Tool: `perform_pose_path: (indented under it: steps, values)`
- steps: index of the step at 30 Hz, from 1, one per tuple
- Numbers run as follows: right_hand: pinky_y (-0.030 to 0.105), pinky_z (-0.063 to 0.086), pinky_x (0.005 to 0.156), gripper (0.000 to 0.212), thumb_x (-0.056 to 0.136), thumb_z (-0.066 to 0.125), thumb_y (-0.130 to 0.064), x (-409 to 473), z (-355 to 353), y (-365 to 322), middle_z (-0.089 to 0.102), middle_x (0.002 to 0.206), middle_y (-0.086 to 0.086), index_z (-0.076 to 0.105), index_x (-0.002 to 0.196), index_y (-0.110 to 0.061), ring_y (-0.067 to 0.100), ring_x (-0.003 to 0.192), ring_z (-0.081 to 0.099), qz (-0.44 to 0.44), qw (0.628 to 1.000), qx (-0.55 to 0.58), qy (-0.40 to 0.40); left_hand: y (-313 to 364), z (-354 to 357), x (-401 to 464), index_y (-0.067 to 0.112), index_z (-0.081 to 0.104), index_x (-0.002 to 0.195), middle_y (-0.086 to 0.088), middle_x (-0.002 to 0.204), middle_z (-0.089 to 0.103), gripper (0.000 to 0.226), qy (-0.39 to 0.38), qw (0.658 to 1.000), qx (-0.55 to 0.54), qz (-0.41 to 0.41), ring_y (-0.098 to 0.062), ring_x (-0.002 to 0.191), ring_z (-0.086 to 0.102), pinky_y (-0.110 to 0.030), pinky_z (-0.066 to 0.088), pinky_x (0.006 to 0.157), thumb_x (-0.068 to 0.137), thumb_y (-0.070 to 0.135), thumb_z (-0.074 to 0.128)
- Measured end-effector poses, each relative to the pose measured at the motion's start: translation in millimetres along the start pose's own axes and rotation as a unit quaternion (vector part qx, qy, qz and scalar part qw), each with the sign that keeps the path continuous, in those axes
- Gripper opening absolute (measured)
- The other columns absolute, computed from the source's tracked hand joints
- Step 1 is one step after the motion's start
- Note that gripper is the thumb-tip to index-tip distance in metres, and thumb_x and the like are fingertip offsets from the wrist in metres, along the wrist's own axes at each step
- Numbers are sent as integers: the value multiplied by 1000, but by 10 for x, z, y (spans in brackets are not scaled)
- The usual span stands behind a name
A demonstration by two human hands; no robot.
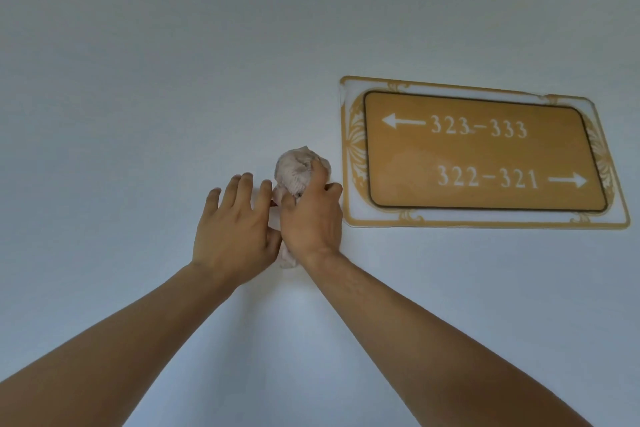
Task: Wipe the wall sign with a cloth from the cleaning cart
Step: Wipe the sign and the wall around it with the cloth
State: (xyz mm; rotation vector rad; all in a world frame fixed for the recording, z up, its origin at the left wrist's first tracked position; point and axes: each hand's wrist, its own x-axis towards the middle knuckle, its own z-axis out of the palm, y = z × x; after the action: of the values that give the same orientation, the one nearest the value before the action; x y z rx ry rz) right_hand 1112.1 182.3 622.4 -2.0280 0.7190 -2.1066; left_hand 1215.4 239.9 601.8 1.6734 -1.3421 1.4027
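Overhead, pale wall (173, 62) fills the view. Gold wall sign (481, 154) with room numbers and arrows hangs tilted at upper right. Both hands are raised, side by side, just left of its lower-left corner. Left hand (239, 229): fingers spread, flat, holding nothing. Right hand (313, 215): clenched around bunched pinkish cloth (298, 170), beside the sign's edge.

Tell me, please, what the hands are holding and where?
The right hand grips the bunched cloth around its middle; the left hand is open beside it.
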Motion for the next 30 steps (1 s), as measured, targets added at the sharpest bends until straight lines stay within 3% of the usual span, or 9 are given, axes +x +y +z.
perform_pose_path:
  steps: [4, 10, 16, 20, 26, 30]
  values:
    - [43, 56, 84, 68, 93, 63, -37, 242, -82, -42, 45, 125, 13, 25, 149, -37, 29, 98, 61, -41, 998, -40, 13, 47, -39, 214, 6, 40, 145, -24, 150, 40, 66, 16, 1000, 1, -6, -39, 142, 35, -57, 31, 114, 85, 30, 53]
    - [43, 51, 92, 67, 90, 61, -52, 658, -247, 40, 43, 126, 12, 31, 149, -38, 29, 105, 56, -93, 992, -74, 47, 218, -101, 590, 4, 44, 141, -24, 148, 42, 62, 51, 999, 5, 6, -39, 141, 36, -57, 32, 112, 83, 27, 49]
    - [42, 43, 97, 60, 93, 41, -66, 1210, -465, 124, 41, 132, 13, 36, 146, -39, 29, 111, 49, -159, 973, -148, 78, 324, -236, 1059, 6, 46, 136, -25, 145, 43, 59, 89, 993, 65, 32, -40, 139, 38, -57, 32, 111, 81, 27, 51]
    - [40, 41, 94, 49, 99, 35, -59, 1660, -551, 113, 46, 126, 12, 44, 141, -36, 29, 111, 49, -178, 962, -181, 99, 389, -354, 1438, 7, 45, 138, -23, 147, 42, 59, 112, 988, 99, 26, -38, 140, 36, -54, 31, 113, 84, 30, 50]
    - [39, 38, 94, 36, 100, 47, -46, 2130, -564, 109, 44, 127, 10, 49, 134, -36, 29, 111, 49, -158, 954, -221, 128, 387, -309, 1710, 11, 42, 139, -19, 148, 40, 60, 97, 978, 174, 60, -35, 140, 34, -51, 31, 114, 85, 36, 42]
    - [39, 38, 94, 35, 102, 48, -36, 2283, -470, 98, 42, 128, 11, 48, 137, -37, 30, 112, 48, -138, 952, -236, 135, 301, -287, 1939, 11, 43, 140, -18, 145, 43, 59, 94, 979, 162, 86, -35, 137, 37, -49, 33, 111, 86, 36, 44]
